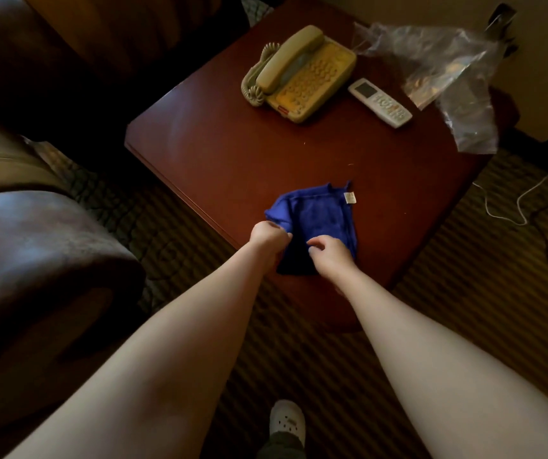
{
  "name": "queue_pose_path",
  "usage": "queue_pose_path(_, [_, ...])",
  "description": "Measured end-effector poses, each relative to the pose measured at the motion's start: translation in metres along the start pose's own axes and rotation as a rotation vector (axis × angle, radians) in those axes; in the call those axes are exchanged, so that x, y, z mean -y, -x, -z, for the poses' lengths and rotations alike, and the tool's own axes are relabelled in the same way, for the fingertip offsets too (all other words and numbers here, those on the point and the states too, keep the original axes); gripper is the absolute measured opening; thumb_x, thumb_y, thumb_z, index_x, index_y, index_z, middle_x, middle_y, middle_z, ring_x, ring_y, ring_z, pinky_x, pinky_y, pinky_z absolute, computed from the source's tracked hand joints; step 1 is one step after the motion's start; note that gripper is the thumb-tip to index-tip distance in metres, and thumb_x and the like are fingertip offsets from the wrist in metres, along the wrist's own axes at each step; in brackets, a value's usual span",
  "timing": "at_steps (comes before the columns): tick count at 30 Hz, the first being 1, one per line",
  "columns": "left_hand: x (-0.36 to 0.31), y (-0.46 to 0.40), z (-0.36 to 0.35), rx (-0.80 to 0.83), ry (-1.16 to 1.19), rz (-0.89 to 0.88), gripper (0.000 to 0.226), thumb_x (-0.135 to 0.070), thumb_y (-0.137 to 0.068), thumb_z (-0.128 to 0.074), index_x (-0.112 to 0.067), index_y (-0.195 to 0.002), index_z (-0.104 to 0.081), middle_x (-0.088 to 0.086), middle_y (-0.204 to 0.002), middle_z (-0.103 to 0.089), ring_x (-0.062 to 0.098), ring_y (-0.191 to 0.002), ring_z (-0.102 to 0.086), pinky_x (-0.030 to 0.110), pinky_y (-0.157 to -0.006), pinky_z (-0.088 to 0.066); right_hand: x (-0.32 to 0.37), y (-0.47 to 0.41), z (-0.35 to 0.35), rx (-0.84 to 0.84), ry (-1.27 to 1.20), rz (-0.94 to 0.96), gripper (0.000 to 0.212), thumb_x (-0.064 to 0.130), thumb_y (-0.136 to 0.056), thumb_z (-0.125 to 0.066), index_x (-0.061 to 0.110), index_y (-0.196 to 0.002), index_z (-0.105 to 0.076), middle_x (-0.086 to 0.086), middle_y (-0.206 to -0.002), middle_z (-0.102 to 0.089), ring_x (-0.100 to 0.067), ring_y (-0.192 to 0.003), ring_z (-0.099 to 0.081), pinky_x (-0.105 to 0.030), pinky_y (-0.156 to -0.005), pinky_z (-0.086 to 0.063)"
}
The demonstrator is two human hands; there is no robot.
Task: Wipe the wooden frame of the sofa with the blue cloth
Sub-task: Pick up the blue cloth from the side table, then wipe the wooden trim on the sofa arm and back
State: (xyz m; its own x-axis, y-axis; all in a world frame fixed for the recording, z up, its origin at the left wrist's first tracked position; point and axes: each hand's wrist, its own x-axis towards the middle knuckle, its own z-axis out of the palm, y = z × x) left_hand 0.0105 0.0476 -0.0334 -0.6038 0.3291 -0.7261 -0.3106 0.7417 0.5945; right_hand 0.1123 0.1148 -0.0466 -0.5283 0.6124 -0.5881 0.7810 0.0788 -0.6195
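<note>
Below, a white clog [286, 422] stands on the striped carpet [464, 260] as two bare forearms reach forward over the near corner of a dark red wooden tabletop [232, 154]. At that corner lies the blue cloth [319, 220], folded into a rough square, its near end drooping past the table edge and a small white label [350, 197] showing at its far corner. The left hand [270, 234] is closed on the cloth's left edge, its fingers curled tightly and pinching a fold. The right hand [330, 251] rests on the cloth's near right part with fingers bent downward; whether they have gathered fabric cannot be told from this angle.

The cloth looks soft, light and limp, likely a microfibre towel, so it should sag and unfold if lifted by one corner. A judgement: bunching it in a full fist, or keeping the folded pad flat under the palm, would give a firmer wiping face than an edge pinch.

Left of the arms stands the sofa [34, 260], its rounded dark armrest near, well apart from the cloth. Farther back on the tabletop sit a beige corded telephone [302, 74], a white remote control [380, 102] beside it, and a crumpled clear plastic bag [431, 67].
</note>
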Motion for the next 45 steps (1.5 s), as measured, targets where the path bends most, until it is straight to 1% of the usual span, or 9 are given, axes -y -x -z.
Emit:
queue_pose_path(4, [-0.02, 0.016, 0.024, -0.015, 0.052, -0.096, 0.023, -0.008, -0.092, -0.058, -0.013, -0.07, -0.054, 0.006, -0.068, -0.05, 0.017, -0.059, -0.048, 0.029, -0.057, -0.041, 0.037, 0.014, 0.01, -0.04, -0.319, -0.055, 0.025, 0.017, -0.098, -0.043, 0.015, -0.115, -0.062, -0.006, -0.119, -0.062, -0.024, -0.108, -0.058, -0.039, -0.093, -0.047])
queue_pose_path(10, [-0.06, 0.081, 0.096, -0.025, 0.154, -0.166, 0.005, -0.009, -0.085, -0.069, -0.008, -0.085, -0.065, 0.006, -0.076, -0.061, 0.017, -0.071, -0.059, 0.033, -0.069, -0.053, 0.118, 0.056, 0.032, -0.028, -0.45, -0.04, 0.032, 0.033, -0.094, -0.054, 0.004, -0.095, -0.066, -0.013, -0.092, -0.068, -0.026, -0.084, -0.065, -0.04, -0.075, -0.054])
queue_pose_path(17, [-0.071, 0.173, 0.192, -0.033, 0.048, -0.198, 0.012, -0.013, -0.078, -0.077, -0.009, -0.08, -0.066, 0.001, -0.069, -0.057, 0.003, -0.052, -0.053, 0.015, -0.044, -0.042, 0.215, 0.131, 0.022, 0.262, -0.524, -0.063, 0.015, 0.015, -0.093, -0.057, 0.012, -0.078, -0.058, -0.004, -0.075, -0.059, -0.011, -0.066, -0.056, -0.021, -0.054, -0.046])
queue_pose_path(24, [-0.05, 0.257, 0.315, -0.084, 0.073, -0.188, 0.007, -0.019, -0.087, -0.067, -0.013, -0.088, -0.064, 0.006, -0.089, -0.065, 0.017, -0.088, -0.065, 0.033, -0.083, -0.055, 0.299, 0.212, -0.021, 0.378, -0.52, -0.017, 0.02, 0.007, -0.097, -0.041, 0.003, -0.104, -0.059, -0.015, -0.1, -0.063, -0.024, -0.087, -0.062, -0.033, -0.063, -0.05])
queue_pose_path(30, [-0.014, 0.316, 0.417, -0.203, 0.227, -0.129, 0.01, -0.016, -0.092, -0.055, -0.008, -0.087, -0.057, 0.009, -0.077, -0.065, 0.014, -0.062, -0.065, 0.024, -0.058, -0.054, 0.363, 0.265, -0.057, 0.207, -0.782, 0.056, 0.029, 0.006, -0.095, -0.032, -0.002, -0.094, -0.059, -0.022, -0.098, -0.063, -0.035, -0.091, -0.062, -0.039, -0.074, -0.051])
queue_pose_path(35, [0.009, 0.354, 0.482, -0.123, -0.243, -0.124, 0.012, -0.017, -0.088, -0.062, -0.009, -0.097, -0.059, 0.007, -0.079, -0.063, 0.015, -0.063, -0.056, 0.02, -0.048, -0.041, 0.409, 0.312, -0.087, 0.173, -0.774, 0.239, 0.02, 0.011, -0.099, -0.035, 0.013, -0.095, -0.053, -0.015, -0.105, -0.057, -0.031, -0.101, -0.056, -0.045, -0.094, -0.044])
queue_pose_path(39, [0.021, 0.364, 0.523, -0.156, -0.206, -0.252, 0.051, -0.026, -0.081, -0.074, -0.02, -0.126, -0.05, 0.006, -0.111, -0.06, 0.019, -0.089, -0.062, 0.028, -0.069, -0.053, 0.445, 0.358, -0.122, 0.255, -0.779, 0.394, 0.023, 0.006, -0.099, -0.037, 0.012, -0.083, -0.052, -0.008, -0.074, -0.053, -0.019, -0.067, -0.053, -0.031, -0.065, -0.044])
queue_pose_path(41, [0.025, 0.368, 0.531, -0.102, -0.195, -0.3, 0.064, -0.024, -0.081, -0.074, -0.026, -0.136, -0.042, 0.006, -0.122, -0.057, 0.027, -0.103, -0.063, 0.037, -0.081, -0.055, 0.455, 0.374, -0.142, 0.3, -0.728, 0.465, 0.018, 0.009, -0.099, -0.042, 0.009, -0.089, -0.057, -0.009, -0.079, -0.058, -0.021, -0.073, -0.057, -0.034, -0.07, -0.048])
queue_pose_path(45, [0.029, 0.37, 0.526, -0.024, -0.116, -0.412, 0.033, -0.008, -0.09, -0.059, -0.015, -0.122, -0.054, 0.008, -0.104, -0.065, 0.02, -0.087, -0.067, 0.034, -0.074, -0.057, 0.462, 0.388, -0.16, 0.296, -0.666, 0.564, 0.011, 0.01, -0.096, -0.05, 0.009, -0.095, -0.061, -0.005, -0.084, -0.061, -0.017, -0.08, -0.059, -0.031, -0.074, -0.051])
